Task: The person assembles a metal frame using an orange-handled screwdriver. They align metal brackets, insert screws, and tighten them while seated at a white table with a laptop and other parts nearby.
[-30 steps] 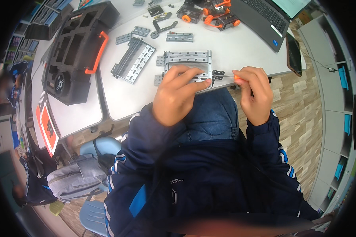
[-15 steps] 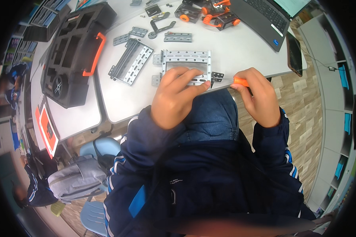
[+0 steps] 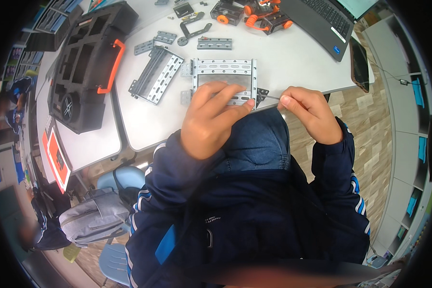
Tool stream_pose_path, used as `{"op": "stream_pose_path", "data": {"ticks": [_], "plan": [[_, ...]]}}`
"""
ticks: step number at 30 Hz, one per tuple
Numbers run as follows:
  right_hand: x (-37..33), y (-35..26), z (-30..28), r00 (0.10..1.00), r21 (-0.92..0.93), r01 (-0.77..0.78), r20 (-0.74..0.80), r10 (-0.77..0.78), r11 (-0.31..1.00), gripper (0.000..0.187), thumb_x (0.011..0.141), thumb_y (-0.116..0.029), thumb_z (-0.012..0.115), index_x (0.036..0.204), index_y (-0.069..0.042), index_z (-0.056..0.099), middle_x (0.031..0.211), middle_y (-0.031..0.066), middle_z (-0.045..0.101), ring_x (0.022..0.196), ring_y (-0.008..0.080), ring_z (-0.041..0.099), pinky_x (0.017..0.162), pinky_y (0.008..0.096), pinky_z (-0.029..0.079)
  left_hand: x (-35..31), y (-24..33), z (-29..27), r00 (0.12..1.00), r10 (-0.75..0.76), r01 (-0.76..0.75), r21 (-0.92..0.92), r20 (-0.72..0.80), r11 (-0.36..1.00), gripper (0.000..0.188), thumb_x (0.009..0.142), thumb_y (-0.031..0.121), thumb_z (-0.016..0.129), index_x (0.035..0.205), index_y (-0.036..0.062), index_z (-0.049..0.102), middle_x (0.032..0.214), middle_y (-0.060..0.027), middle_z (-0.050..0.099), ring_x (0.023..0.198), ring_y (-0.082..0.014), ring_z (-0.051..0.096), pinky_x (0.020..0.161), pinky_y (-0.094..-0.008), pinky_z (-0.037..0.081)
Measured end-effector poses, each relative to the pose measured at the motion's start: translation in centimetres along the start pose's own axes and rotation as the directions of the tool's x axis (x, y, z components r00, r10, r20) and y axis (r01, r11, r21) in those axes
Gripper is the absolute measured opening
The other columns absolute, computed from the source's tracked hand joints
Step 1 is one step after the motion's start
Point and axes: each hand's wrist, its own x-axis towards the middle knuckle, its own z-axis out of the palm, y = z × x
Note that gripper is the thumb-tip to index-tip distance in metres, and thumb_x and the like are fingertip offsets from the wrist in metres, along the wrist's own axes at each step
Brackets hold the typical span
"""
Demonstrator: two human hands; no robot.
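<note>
On the table's front edge lies a rectangular grey metal frame [image 3: 224,66] built of perforated beams. My left hand [image 3: 210,117] grips its near beam, thumb and fingers pressed on the metal. A small black perforated bracket [image 3: 261,95] sits against the frame's right side. My right hand [image 3: 312,114] is closed round a screwdriver [image 3: 272,97]; its thin shaft points left to the bracket, and the fingers hide its handle. Left of the frame lies a second assembly of grey beams [image 3: 157,75]. Loose grey beams [image 3: 215,43] and a black angled part [image 3: 195,26] lie behind.
A black case [image 3: 84,67] with an orange handle stands at the left. Black-and-orange wheeled devices [image 3: 269,21] and an open laptop [image 3: 321,29] are at the back. A phone [image 3: 359,65] lies at the right edge. A grey backpack [image 3: 95,217] rests on a chair at lower left.
My right hand has turned and its fingers now cover the orange screwdriver handle that showed before. My left hand keeps its hold on the frame. The view has shifted slightly.
</note>
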Motion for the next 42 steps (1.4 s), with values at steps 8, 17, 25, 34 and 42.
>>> {"op": "stream_pose_path", "data": {"ticks": [8, 17, 25, 34, 42], "plan": [[-0.4, -1.2, 0.9, 0.954, -0.311, 0.138, -0.213, -0.211, 0.940, 0.013, 0.099, -0.011, 0.058, 0.096, 0.001, 0.061, 0.087, 0.0154, 0.059, 0.076, 0.0361, 0.059, 0.072, 0.0387, 0.049, 0.2, 0.2, -0.1, 0.999, -0.043, 0.043, -0.006, -0.003, 0.999, 0.043, 0.061, -0.013, 0.070, 0.098, 0.0088, 0.078, 0.109, -0.0101, 0.071, 0.097, -0.0274, 0.062, 0.079, -0.0337, 0.052], [-1.4, -2.4, 1.7, 0.920, -0.356, 0.150, -0.290, -0.262, 0.922, 0.011, 0.090, -0.004, 0.066, 0.098, 0.002, 0.060, 0.093, 0.0145, 0.060, 0.081, 0.0334, 0.063, 0.072, 0.0379, 0.051, 0.3, 0.0, 0.0, 0.999, -0.027, 0.026, -0.039, -0.031, 0.999, 0.035, 0.064, -0.010, 0.070, 0.096, 0.0057, 0.076, 0.109, -0.0108, 0.068, 0.095, -0.0290, 0.060, 0.077, -0.0362, 0.052], [-1.5, -3.0, 1.5, 0.897, -0.475, 0.170, -0.289, -0.336, 0.863, 0.013, 0.092, 0.001, 0.064, 0.104, 0.005, 0.060, 0.096, 0.0160, 0.059, 0.085, 0.0305, 0.060, 0.077, 0.0332, 0.049, 0.1, -0.1, 0.1, 0.999, -0.034, 0.032, -0.059, -0.039, 0.998, 0.036, 0.065, -0.012, 0.068, 0.095, 0.0057, 0.076, 0.109, -0.0112, 0.068, 0.096, -0.0293, 0.060, 0.078, -0.0368, 0.051], [-1.5, -3.0, 1.7, 0.933, -0.450, 0.097, -0.270, -0.238, 0.888, 0.017, 0.090, -0.003, 0.065, 0.105, 0.001, 0.058, 0.101, 0.0160, 0.056, 0.086, 0.0354, 0.062, 0.076, 0.0405, 0.050, 0.0, -0.1, 0.1, 0.998, -0.035, 0.033, -0.048, -0.052, 0.998, 0.037, 0.065, -0.012, 0.069, 0.096, 0.0059, 0.077, 0.110, -0.0114, 0.068, 0.095, -0.0295, 0.060, 0.079, -0.0367, 0.051], [-1.3, -2.8, 1.7, 0.915, -0.488, 0.132, -0.275, -0.295, 0.863, 0.013, 0.092, -0.001, 0.064, 0.104, 0.001, 0.060, 0.101, 0.0154, 0.055, 0.087, 0.0357, 0.062, 0.076, 0.0407, 0.051, 0.0, -0.2, 0.1, 0.999, -0.022, 0.020, -0.043, -0.038, 0.999, 0.040, 0.064, -0.013, 0.068, 0.098, 0.0063, 0.077, 0.110, -0.0112, 0.068, 0.095, -0.0294, 0.060, 0.079, -0.0363, 0.051]]}}
